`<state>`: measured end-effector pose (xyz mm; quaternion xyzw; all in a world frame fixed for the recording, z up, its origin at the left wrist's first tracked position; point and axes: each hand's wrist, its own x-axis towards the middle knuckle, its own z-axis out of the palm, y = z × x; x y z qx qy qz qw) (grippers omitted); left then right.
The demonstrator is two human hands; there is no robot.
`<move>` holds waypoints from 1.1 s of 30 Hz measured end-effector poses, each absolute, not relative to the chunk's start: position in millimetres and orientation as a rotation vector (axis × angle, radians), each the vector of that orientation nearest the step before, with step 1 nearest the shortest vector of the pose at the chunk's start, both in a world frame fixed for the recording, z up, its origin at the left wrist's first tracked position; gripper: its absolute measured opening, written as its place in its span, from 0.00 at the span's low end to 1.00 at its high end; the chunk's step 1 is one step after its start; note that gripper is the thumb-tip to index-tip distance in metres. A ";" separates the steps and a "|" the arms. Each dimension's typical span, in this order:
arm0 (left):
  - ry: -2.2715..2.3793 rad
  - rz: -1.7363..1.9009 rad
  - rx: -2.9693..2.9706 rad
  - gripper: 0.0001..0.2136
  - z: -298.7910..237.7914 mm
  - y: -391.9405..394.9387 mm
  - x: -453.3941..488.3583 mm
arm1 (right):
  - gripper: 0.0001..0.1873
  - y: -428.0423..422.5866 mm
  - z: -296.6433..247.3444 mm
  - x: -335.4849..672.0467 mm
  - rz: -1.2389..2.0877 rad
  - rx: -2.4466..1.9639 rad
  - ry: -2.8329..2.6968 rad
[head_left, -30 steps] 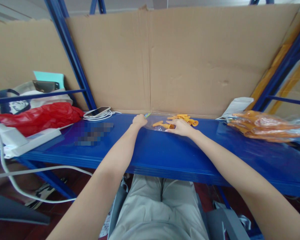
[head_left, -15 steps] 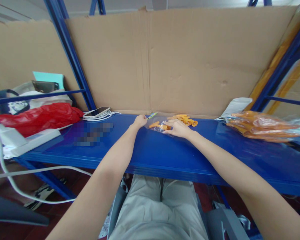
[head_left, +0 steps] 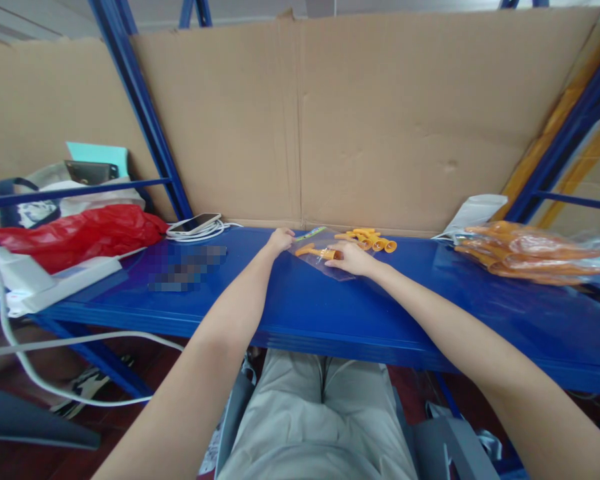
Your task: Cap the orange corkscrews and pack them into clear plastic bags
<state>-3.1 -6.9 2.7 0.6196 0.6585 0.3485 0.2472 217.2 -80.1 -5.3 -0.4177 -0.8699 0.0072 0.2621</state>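
A clear plastic bag [head_left: 347,275] with a green-and-yellow strip along its top lies on the blue shelf. My left hand [head_left: 281,240] is closed on the bag's upper left edge. At the bag's right side, my right hand [head_left: 357,259] has its fingers closed around the wide end of an orange cone-shaped piece [head_left: 325,253]. Another orange piece [head_left: 305,249] lies left of it, within the bag's outline. Just behind my right hand is a pile of several similar orange pieces [head_left: 377,241], some with their round open ends facing me.
A filled clear bag of orange pieces [head_left: 525,250] sits at the right beside a white packet [head_left: 477,213]. On the left are a phone [head_left: 197,223] on a coiled white cable, a red plastic bag [head_left: 90,230] and a white power strip [head_left: 70,283]. Cardboard [head_left: 380,120] stands behind the blue shelf [head_left: 300,307].
The bag has been spread flatter, and its strip and lower corner show more. The orange pieces in it have shifted slightly. Both my hands stay nearly in place.
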 end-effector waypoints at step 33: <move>2.319 0.518 1.971 0.14 71.1 -17.9 -104.3 | 0.19 -68.8 -1.2 206.6 0.262 -1.383 -2.189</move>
